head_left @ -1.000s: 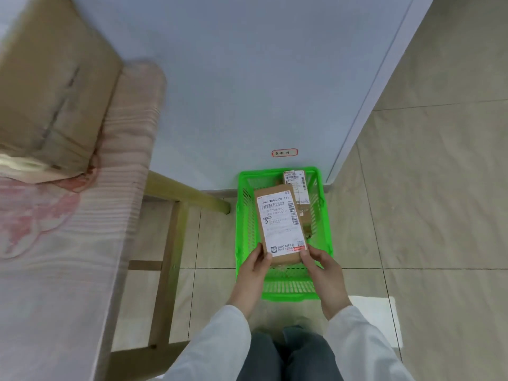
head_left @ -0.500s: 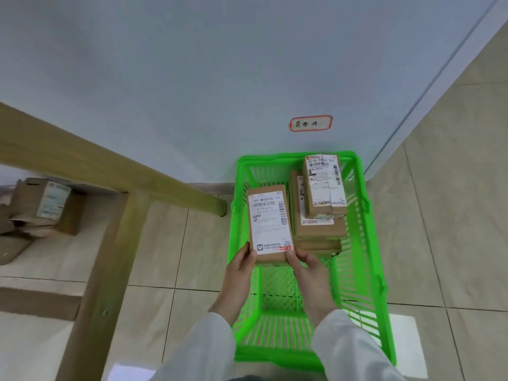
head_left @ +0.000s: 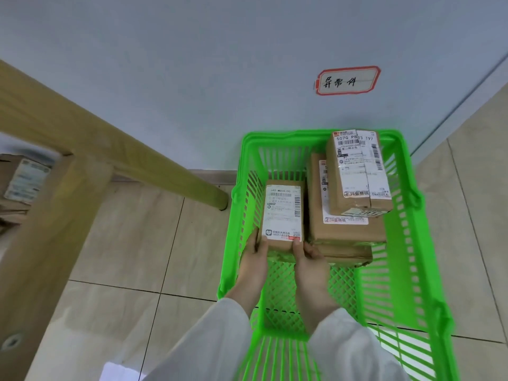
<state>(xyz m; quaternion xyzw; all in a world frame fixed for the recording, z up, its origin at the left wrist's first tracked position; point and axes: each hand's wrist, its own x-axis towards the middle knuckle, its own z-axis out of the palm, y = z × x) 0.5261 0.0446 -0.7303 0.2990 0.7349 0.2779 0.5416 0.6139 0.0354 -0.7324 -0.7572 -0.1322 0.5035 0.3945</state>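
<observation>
Hands, left [head_left: 254, 261] & right [head_left: 312, 264], grip parcel [head_left: 283, 215] in basket [head_left: 409, 243].

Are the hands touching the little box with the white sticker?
Touching. The head view shows the left hand and the right hand pinching the near corners of the little box.

Bits we lose
Basket [head_left: 247, 138] runs off our bottom edge, the box [head_left: 26, 180] at left blurs, the parcel [head_left: 283, 213] print's too small.
</observation>
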